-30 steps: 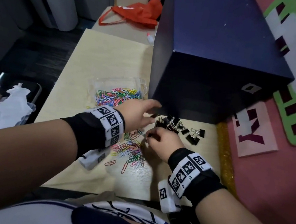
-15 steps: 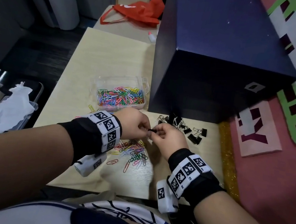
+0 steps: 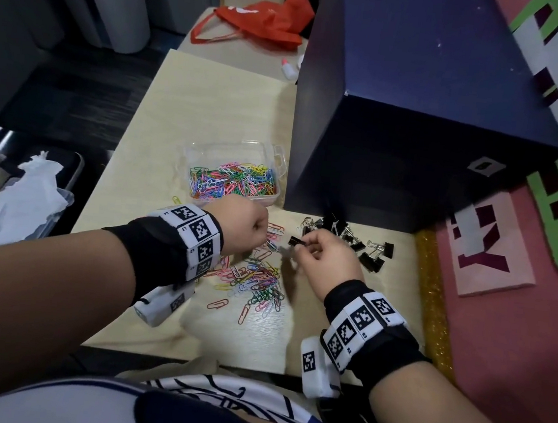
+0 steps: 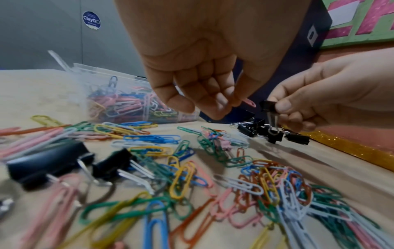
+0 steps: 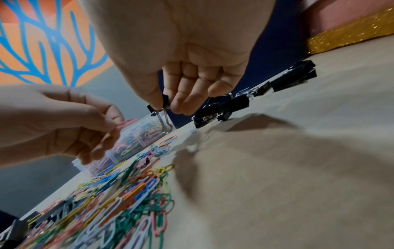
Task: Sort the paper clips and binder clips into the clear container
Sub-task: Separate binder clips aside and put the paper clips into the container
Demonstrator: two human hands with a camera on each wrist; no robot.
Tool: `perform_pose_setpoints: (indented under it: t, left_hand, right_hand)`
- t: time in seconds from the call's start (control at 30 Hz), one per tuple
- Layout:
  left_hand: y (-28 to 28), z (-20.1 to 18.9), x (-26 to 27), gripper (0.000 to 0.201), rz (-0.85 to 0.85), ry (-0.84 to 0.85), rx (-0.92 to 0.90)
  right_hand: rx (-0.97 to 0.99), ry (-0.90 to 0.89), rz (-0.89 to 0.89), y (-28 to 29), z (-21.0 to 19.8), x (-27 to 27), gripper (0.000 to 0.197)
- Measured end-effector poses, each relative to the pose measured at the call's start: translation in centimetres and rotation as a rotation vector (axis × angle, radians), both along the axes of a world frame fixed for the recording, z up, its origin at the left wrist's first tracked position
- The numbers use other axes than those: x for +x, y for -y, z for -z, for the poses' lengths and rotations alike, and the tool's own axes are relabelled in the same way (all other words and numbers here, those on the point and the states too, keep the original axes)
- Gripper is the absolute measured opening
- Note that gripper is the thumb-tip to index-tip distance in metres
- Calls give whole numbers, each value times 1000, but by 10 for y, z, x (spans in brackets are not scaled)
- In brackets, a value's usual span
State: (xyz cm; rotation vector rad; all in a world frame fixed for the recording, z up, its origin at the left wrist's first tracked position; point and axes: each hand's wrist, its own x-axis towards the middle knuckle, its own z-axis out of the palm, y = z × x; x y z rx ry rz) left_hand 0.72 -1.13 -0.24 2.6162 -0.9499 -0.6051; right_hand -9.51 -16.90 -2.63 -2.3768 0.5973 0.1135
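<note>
Head view: left hand point(image 3: 241, 224) and right hand point(image 3: 328, 257) raised over loose paper clips point(image 3: 256, 284); clear container point(image 3: 232, 179) (part-filled) behind. Left wrist: fingers curled, pinching a pink paper clip point(image 4: 248, 102). Right wrist: thumb and fingers pinch a black binder clip point(image 5: 163, 105), wire handles hanging down.

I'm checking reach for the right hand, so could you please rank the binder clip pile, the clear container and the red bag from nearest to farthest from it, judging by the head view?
From the right hand:
1. binder clip pile, just beyond the fingers, against the blue box.
2. clear container, ahead and to the left.
3. red bag, on the far table.
</note>
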Motion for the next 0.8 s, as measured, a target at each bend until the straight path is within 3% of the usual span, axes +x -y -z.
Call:
perform_pose_setpoints:
  t: [0.1,0.2,0.27,0.37,0.5,0.6,0.7,0.8]
  left_hand:
    - [-6,-1,4,19,49,-16,75]
    - [-9,-1,3,22,167,27,214]
    - [-10,4,1,24,192,80,221]
    - [-12,15,-2,38,178,73,176]
    - [-10,23,-8,54,232,86,237]
    - [-12,24,-15,55,318,89,278]
    - [-15,24,-21,50,409,77,272]
    - [-22,23,-20,44,406,58,197]
  right_hand:
    - [-91,-47,85,9,-1,2,12]
    - [-201,-54,235,16,0,3,27]
    - [-276,2,236,15,-2,2,33]
    - [-231,0,26,4,-3,6,29]
    - [-172,-206,-212,-14,-3,13,44]
    - [-216,-349,-231,-21,-7,16,55]
    - [-244,-367,-264,-22,-8,19,61]
    - [-237,-358,-405,-29,-4,21,54]
